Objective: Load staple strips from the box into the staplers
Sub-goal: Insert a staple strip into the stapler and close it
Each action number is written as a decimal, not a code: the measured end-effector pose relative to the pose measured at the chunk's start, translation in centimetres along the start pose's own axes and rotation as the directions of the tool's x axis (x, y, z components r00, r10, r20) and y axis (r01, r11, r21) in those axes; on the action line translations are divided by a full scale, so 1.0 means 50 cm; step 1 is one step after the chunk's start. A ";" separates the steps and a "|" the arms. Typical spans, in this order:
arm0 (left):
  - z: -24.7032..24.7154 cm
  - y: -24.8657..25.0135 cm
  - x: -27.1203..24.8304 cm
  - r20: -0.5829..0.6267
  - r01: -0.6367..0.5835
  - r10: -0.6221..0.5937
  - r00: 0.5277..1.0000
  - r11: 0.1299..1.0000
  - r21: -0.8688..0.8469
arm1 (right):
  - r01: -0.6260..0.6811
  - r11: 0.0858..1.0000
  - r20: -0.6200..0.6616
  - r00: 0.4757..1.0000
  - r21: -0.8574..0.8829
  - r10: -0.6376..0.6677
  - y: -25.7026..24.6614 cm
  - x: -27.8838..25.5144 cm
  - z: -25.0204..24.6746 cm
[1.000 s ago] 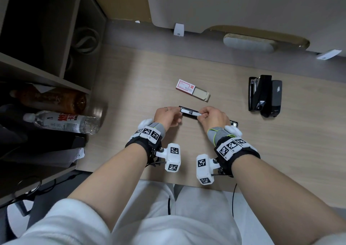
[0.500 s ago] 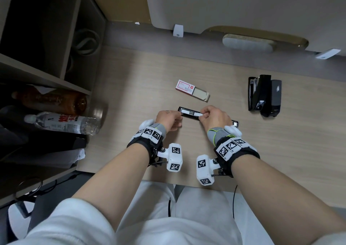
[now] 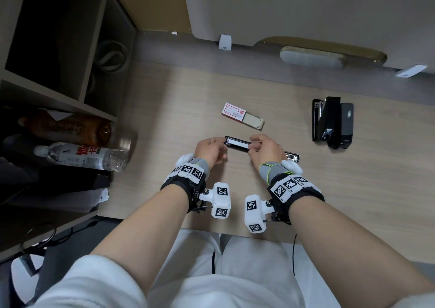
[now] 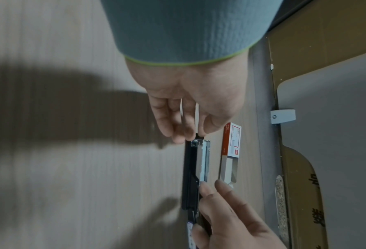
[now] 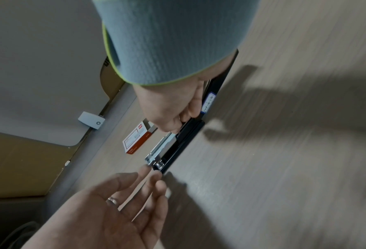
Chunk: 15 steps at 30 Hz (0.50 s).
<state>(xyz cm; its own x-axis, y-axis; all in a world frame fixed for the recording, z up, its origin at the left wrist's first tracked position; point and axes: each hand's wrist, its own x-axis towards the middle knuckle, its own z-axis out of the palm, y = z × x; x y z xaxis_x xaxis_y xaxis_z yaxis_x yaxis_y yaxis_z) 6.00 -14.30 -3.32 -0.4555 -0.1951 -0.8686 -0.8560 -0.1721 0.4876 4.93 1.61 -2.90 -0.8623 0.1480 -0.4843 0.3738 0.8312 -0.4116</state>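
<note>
I am working at the opened stapler (image 3: pixel 237 143), which is lying flat on the wooden desk (image 3: pixel 353 190) in front of me, its metal staple channel facing up. My left hand (image 3: pixel 210 150) is resting at the channel's left end, its fingertips (image 4: pixel 178 134) touching the black tip of the stapler; the fingers are nearly straight and curl round nothing (a ring is showing on one of them). My right hand (image 3: pixel 266 150) is sitting over the stapler's right half, with thumb and forefinger pinching the channel's end; I cannot tell whether a staple strip is under those fingers. The staple box (image 3: pixel 242 115) is lying just beyond the stapler, its red and white sleeve slid partly off the inner tray, apart from both hands. Two more black staplers (image 3: pixel 333 121) are lying side by side, well off to my right. Two bottles (image 3: pixel 80 156) are lying on the low shelf to my left.
</note>
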 end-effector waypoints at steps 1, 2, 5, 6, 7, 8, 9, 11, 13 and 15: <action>-0.001 0.000 0.000 0.009 -0.009 0.009 1.000 1.000 0.002 | 0.007 1.000 0.010 1.000 0.014 -0.007 0.000 0.002 0.002; -0.001 0.000 -0.001 0.009 -0.011 0.011 1.000 1.000 0.005 | 0.013 1.000 0.015 1.000 0.019 -0.013 0.000 0.003 0.004; 0.000 -0.002 -0.004 -0.009 -0.003 0.004 1.000 1.000 0.012 | -0.005 1.000 -0.023 1.000 0.012 0.005 0.008 0.003 0.006; 0.002 -0.003 -0.003 -0.018 -0.001 0.001 1.000 1.000 0.012 | -0.023 1.000 -0.046 0.999 0.006 0.023 0.014 0.002 0.003; 0.006 -0.003 -0.003 -0.026 -0.001 0.001 1.000 1.000 0.014 | -0.033 0.999 -0.058 0.998 -0.007 0.032 0.022 0.002 0.000; 0.009 -0.003 -0.003 -0.037 -0.002 0.003 0.999 1.000 0.012 | -0.021 0.999 -0.058 0.998 -0.027 0.019 0.027 0.003 -0.002; 0.015 -0.003 -0.005 -0.045 -0.006 0.007 0.999 1.000 0.021 | -0.006 0.998 -0.057 0.998 -0.064 0.002 0.035 0.005 -0.005; 0.034 -0.001 -0.015 -0.047 -0.026 0.029 0.998 0.998 0.065 | -0.024 0.984 -0.079 0.997 -0.175 0.010 0.055 0.005 -0.020; 0.049 -0.009 -0.008 -0.067 -0.056 0.068 0.995 0.986 0.159 | -0.091 0.962 -0.099 0.993 -0.258 0.067 0.079 0.007 -0.028; 0.064 -0.029 0.022 -0.077 -0.094 0.117 0.990 0.963 0.253 | -0.158 0.947 -0.076 0.987 -0.279 0.142 0.109 0.008 -0.036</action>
<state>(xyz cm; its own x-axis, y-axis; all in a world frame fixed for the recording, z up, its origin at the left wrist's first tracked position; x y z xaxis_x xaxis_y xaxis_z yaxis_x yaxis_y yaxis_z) 5.96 -11.18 -5.24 -0.5320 -0.2880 -0.7962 -0.8434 0.0967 0.5285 5.97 7.15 -3.93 -0.8240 0.3047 -0.4776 0.3948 0.9135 -0.0985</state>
